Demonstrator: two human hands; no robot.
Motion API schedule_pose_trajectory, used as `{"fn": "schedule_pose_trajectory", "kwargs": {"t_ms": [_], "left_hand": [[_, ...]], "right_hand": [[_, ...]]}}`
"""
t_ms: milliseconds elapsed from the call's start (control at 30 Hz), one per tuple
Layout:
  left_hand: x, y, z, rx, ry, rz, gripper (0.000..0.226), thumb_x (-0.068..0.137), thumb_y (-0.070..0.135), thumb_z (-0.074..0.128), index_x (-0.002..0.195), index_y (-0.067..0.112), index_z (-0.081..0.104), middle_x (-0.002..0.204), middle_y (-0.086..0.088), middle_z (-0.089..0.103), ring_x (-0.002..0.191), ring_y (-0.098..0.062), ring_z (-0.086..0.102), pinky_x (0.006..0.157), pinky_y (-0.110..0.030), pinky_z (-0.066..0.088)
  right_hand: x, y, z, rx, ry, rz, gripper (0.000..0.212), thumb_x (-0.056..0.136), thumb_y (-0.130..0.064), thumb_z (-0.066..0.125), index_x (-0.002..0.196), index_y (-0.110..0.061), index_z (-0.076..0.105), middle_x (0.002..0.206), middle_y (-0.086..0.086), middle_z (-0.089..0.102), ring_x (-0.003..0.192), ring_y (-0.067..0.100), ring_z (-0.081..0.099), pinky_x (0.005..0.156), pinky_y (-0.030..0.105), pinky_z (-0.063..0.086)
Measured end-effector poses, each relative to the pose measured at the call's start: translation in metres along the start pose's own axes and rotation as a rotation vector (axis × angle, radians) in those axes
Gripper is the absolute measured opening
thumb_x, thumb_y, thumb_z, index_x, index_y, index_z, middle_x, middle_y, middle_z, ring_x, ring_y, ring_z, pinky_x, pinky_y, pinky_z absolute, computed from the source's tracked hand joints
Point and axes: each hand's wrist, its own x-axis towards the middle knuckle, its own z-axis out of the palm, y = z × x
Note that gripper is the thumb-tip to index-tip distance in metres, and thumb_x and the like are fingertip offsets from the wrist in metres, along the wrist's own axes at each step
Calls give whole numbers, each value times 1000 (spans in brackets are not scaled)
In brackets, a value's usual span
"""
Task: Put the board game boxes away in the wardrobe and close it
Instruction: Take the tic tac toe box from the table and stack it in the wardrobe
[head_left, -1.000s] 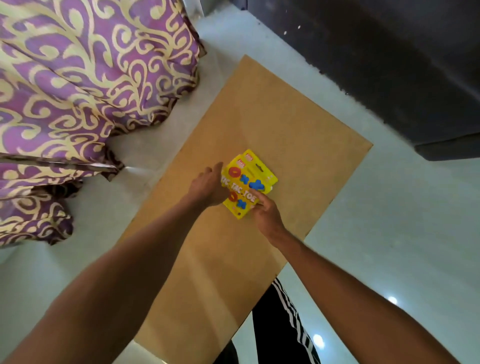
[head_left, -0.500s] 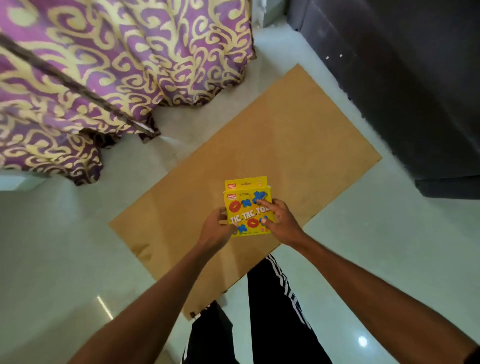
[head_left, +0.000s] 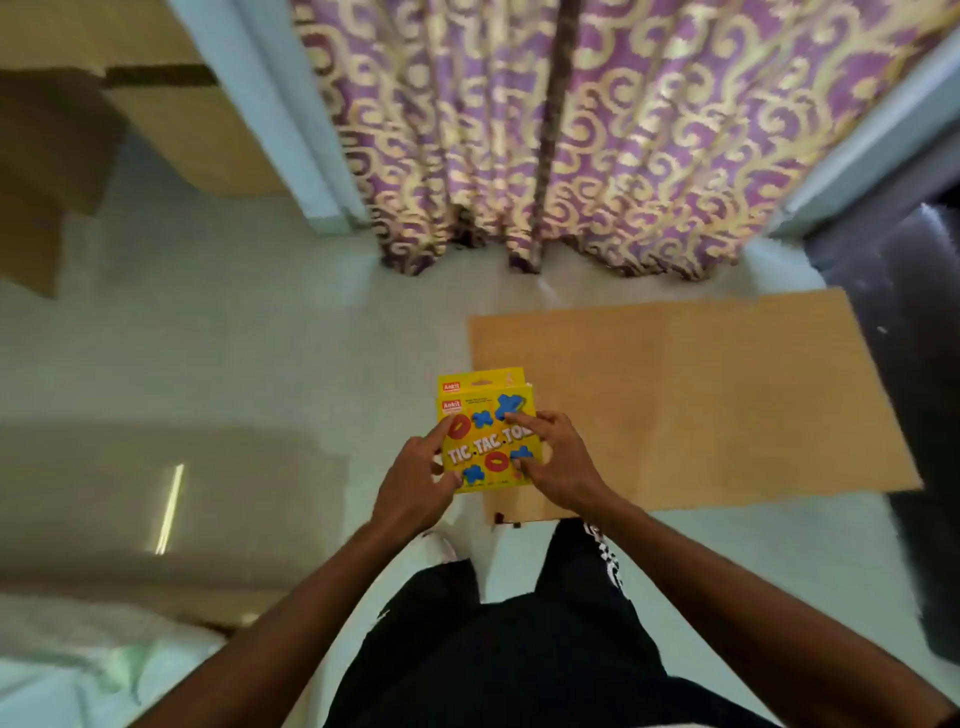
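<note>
I have the boxes (head_left: 485, 434) up off the floor and in front of me, two yellow tic-tac-toe packs stacked flat, the far one peeking out past the top one. My left hand (head_left: 415, 483) clamps the near-left corner, thumb on the printed face, fingers hidden beneath. My right hand (head_left: 558, 465) pinches the right edge, fingers (head_left: 524, 420) spread over the lettering — both hands closed on the stack, neither one free.

So the pick-up looks done. The cardboard (head_left: 701, 395) on the floor to my right lies bare, nothing left on it that I can see. Far ahead hangs the curtain (head_left: 571, 130), purple with gold swirls. Far left there is a tan panel (head_left: 171, 119) with a dark strip — maybe the wardrobe, maybe not, I cannot tell from here. A dark block (head_left: 909, 364) sits along the right edge.

What's left, as I judge it: nearly everything that counts. I must carry the stack to the wardrobe, set both packs inside, then shut the door. No open shelf or door is in sight yet, so I'd call this early — boxes gathered, nothing stored, nothing closed.
</note>
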Motion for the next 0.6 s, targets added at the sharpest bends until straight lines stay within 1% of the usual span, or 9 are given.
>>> {"fn": "schedule_pose_trajectory", "kwargs": {"t_ms": [67,133,200,267,333,400,467,500,600], "left_hand": [[-43,-55,-43,-71,142,-71,80,82,21,69,148,43,29,113,-1,54,91,-14,61,83,-33,54],[-75,-95,-71,-128,259,-119,79,81,23,71,147,43,32,111,1,55,90,-12,61,85,-32,52],[-107,-135,-98,-183,409,-185,79,79,24,75,146,43,36,110,4,56,89,-10,60,86,-32,51],[-133,-169,-124,-284,553,-264,80,77,18,78,143,44,41,110,5,57,87,-9,63,85,-33,55],[-150,-192,-145,-403,660,-311,81,74,10,79,140,43,45,111,0,58,87,-12,66,80,-35,59],[-161,-212,-165,-479,760,-326,80,73,6,79,136,44,48,111,-3,58,87,-14,66,76,-34,60],[-165,-228,-185,-511,838,-320,80,73,2,78,130,49,47,109,-4,57,87,-14,65,72,-31,60],[-166,-238,-198,-534,880,-324,80,72,1,78,127,51,47,108,-3,57,86,-14,65,71,-29,59],[-159,-267,-239,-611,966,-332,79,72,-2,78,125,49,49,107,-4,58,84,-13,64,67,-22,57]], "right_hand": [[2,-45,61,-67,-122,-97,65,77,0,72,129,-36,57,121,-3,38,114,15,46,101,28,45],[8,-80,105,-120,-207,-193,64,76,-2,72,129,-33,57,122,1,41,112,14,46,101,26,43],[12,-117,153,-203,-311,-331,62,76,-6,71,131,-32,56,120,6,46,108,12,46,97,20,39],[20,-154,202,-267,-412,-459,62,76,-8,69,131,-32,56,116,8,47,104,14,47,93,12,34],[27,-187,240,-294,-480,-517,63,75,-6,70,131,-32,56,116,7,46,105,15,49,92,12,33],[34,-215,273,-317,-543,-553,64,74,-5,71,131,-31,57,117,7,46,105,14,49,92,12,34],[45,-240,299,-335,-591,-595,66,72,-6,73,132,-30,57,118,7,47,105,11,47,89,7,33],[52,-255,315,-339,-617,-624,66,71,-9,73,132,-30,56,118,7,47,105,10,46,89,7,32],[79,-297,358,-346,-663,-690,67,68,-19,69,132,-35,55,115,5,48,106,8,46,93,16,37]]}}
